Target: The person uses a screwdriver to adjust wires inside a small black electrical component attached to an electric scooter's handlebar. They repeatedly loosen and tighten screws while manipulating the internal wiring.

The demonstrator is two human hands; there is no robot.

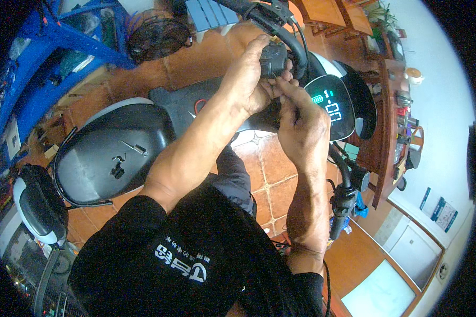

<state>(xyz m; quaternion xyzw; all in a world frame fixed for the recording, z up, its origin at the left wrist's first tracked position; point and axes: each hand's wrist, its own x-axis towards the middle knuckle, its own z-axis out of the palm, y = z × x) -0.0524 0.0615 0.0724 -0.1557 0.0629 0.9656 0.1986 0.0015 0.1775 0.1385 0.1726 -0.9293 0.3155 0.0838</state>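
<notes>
Black boxy plastic switch housing [273, 59]: sat high in the view, near the top centre, just beside the curved black handlebar tube [300, 48]. Could not tell whether fixed to it or loose. Was held firmly, too, by the bare left hand [248, 84], wrapped round from below with thumb raised along the left side and fingertips showing at the right edge. And met at the lower edge by the bare right hand [303, 126], bunched close, pinching thumb against forefinger right up at the housing! Could not make out the thing in that pinch; too small, too well hidden.

Just to the right, saw a rounded black dashboard display [330, 108], lit up in green and white. Lower down, spotted a black control block [344, 199] on the other end of the bar. Over to the left, caught a broad, smooth black seat [84, 164], with a small slim pointed piece [138, 149] and some little black parts [118, 169] lying on top. Farther up, noticed a round black wire-caged fan [158, 37] near a pale blue slatted stool [211, 15], above an orange-brown tiled floor [267, 164].
</notes>
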